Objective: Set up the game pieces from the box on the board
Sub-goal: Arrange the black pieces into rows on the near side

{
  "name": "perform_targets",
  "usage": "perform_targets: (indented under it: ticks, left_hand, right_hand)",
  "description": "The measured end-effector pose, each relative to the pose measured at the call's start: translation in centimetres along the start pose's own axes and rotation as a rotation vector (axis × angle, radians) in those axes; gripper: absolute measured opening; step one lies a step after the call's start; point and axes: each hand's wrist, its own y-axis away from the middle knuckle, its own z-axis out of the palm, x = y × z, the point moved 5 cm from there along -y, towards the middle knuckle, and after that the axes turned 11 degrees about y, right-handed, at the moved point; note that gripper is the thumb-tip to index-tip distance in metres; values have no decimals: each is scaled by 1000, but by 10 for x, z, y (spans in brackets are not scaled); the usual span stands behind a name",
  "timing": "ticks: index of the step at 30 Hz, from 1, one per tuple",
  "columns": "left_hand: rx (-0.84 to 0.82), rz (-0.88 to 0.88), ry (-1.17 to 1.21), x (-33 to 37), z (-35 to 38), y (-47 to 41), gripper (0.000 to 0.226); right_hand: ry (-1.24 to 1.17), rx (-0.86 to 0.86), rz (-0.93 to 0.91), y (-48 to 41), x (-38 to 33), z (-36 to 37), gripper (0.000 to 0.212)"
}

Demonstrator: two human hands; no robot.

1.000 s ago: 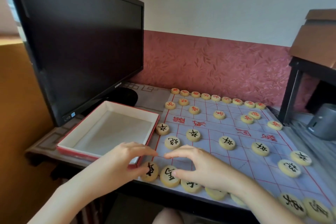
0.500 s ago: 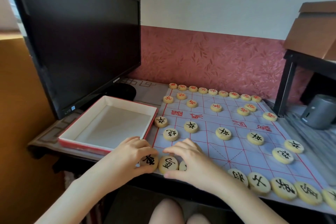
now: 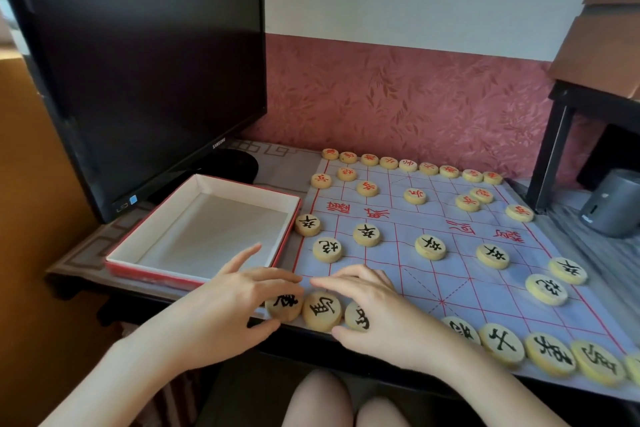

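A pale blue board sheet with red grid lines lies on the desk. Round wooden pieces with red characters stand along its far rows, and black-marked pieces fill the near rows. The red-rimmed white box to the left holds nothing. My left hand pinches the corner black piece between thumb and fingers at the near-left corner. My right hand lies over the near row, its thumb and fingers around the third black piece. A second black piece sits between them, uncovered.
A black monitor on a round stand rises behind the box. A dark shelf leg and a grey cylinder stand at the right. The near row of pieces runs close to the desk's front edge.
Both hands have dropped toward the near-left corner of the board. The left hand's fingers have closed around the corner piece, and the right hand has settled over the piece beside it.
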Motion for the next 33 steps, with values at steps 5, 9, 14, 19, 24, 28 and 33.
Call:
perform_targets:
  ticks: [5,9,14,19,24,28,33]
  left_hand:
    - [-13,-13,30,-6,5,-4,36]
    - [90,-27,-81,-10,5,-6,43]
    - [145,5,-167,-1,5,-13,48]
    - [142,-23,-60,-3,6,-7,54]
    - [67,-43,28,-7,2,0,52]
    - [40,-39,14,-7,4,-3,44]
    - [68,-52,-100,-9,5,-3,47]
  right_hand:
    - [22,38,4,-3,0,0,51]
    - [114,70,13,-8,0,2,56]
    - [229,118,31,-10,-2,5,64]
    - [192,125,13,-5,-6,4,73]
    - [100,100,-11,2,-7,-1,60]
    - [110,116,-15,0,-8,2,52]
    - [160,182,34,-5,-4,5,53]
